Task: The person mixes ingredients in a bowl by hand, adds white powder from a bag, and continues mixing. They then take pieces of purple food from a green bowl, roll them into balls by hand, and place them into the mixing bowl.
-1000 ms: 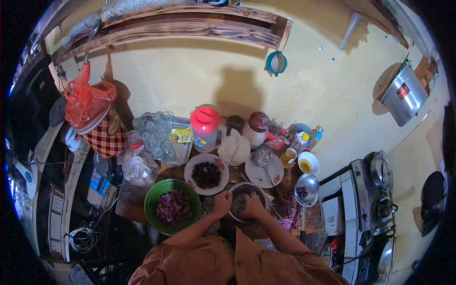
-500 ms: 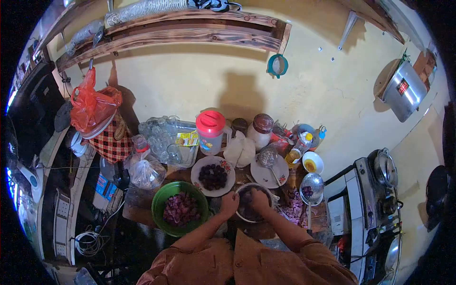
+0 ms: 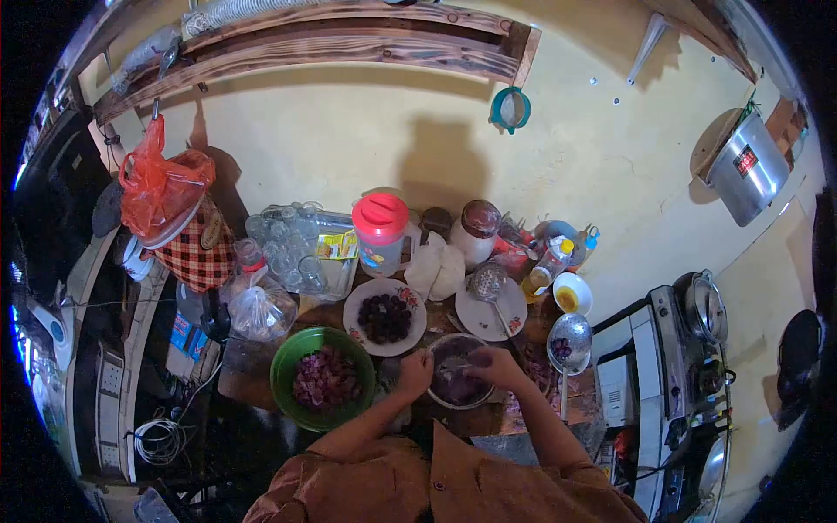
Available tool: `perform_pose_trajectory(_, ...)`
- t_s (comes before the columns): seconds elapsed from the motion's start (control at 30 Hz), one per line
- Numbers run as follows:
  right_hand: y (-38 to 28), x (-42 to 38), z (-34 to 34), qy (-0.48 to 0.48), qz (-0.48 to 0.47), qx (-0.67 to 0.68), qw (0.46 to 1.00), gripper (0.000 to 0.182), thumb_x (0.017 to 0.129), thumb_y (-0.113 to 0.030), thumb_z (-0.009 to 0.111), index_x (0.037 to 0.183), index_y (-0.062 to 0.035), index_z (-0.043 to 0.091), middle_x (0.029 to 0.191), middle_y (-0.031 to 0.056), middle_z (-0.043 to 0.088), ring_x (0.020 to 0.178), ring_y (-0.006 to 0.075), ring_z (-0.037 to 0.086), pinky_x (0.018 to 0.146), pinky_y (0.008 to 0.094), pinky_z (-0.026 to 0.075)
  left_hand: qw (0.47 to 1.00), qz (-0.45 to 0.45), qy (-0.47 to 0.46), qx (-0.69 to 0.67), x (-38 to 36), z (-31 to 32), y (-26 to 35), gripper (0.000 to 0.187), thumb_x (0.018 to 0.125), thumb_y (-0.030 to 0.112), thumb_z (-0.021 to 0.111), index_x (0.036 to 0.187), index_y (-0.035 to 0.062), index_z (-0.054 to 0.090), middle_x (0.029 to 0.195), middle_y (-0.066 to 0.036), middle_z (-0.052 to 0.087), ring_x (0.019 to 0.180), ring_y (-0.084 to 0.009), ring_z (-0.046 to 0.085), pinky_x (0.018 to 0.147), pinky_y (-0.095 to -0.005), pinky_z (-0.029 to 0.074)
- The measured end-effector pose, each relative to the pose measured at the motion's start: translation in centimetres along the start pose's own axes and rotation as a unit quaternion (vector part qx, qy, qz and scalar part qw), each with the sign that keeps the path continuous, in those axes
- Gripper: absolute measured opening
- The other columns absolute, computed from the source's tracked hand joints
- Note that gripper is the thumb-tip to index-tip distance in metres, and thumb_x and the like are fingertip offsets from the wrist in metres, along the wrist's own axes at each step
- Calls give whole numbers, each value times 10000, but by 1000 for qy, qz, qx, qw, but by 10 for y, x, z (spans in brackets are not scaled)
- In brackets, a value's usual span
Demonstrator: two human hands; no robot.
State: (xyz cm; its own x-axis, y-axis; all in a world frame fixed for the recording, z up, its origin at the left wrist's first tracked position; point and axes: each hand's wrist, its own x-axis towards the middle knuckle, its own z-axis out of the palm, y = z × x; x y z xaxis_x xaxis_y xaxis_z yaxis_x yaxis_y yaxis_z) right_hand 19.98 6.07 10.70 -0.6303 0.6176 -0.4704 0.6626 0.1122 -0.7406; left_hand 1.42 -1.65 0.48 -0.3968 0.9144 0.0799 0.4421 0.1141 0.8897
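A round bowl (image 3: pixel 462 406) with a purple, wet-looking mixture stands in front of me. My left hand (image 3: pixel 416 372) is closed at the bowl's left rim, apparently gripping it. Over the right side of the bowl is my right hand (image 3: pixel 494 369), its fingers bent together and pointing into it. Whatever is between those fingers is too small to make out. Left of the bowl sits a green basin (image 3: pixel 279 383) of chopped purple pieces. Behind, a flowered plate (image 3: pixel 350 324) carries a heap of dark purple balls.
A skimmer (image 3: pixel 488 283) lies across a white plate (image 3: pixel 471 318). Another perforated ladle (image 3: pixel 571 329) rests at the right, near purple scraps. Along the back stand a red-lidded pitcher (image 3: pixel 380 218), a jar (image 3: pixel 477 234) and glasses (image 3: pixel 292 248). A stove (image 3: pixel 667 349) is at far right.
My right hand has drawn back to the right and partly out of the bowl, showing more of the mixture. My left hand stays by the rim. The whole view has shifted slightly.
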Motion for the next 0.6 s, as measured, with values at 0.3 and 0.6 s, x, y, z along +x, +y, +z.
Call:
perform_pose_trajectory(0.3, 6, 22, 65, 87, -17, -302, 949, 807, 590, -316, 779, 1220, -15, 375, 1099, 289, 475, 1013, 448, 494, 840, 462, 445, 999, -32, -21, -19, -2, -3, 9, 259, 850, 188, 496, 728, -39, 471, 651, -254, 481, 652, -444, 499, 553, -454, 377)
perform_pose_trajectory(0.6, 21, 54, 75, 108, 88, -333, 933, 453, 724, -135, 624, 1109, -18, 416, 981, 237, 543, 854, 391, 591, 700, 445, 503, 999, -16, 36, -19, -2, 2, 15, 240, 840, 183, 504, 726, -28, 505, 672, -251, 513, 673, -441, 527, 568, -467, 403)
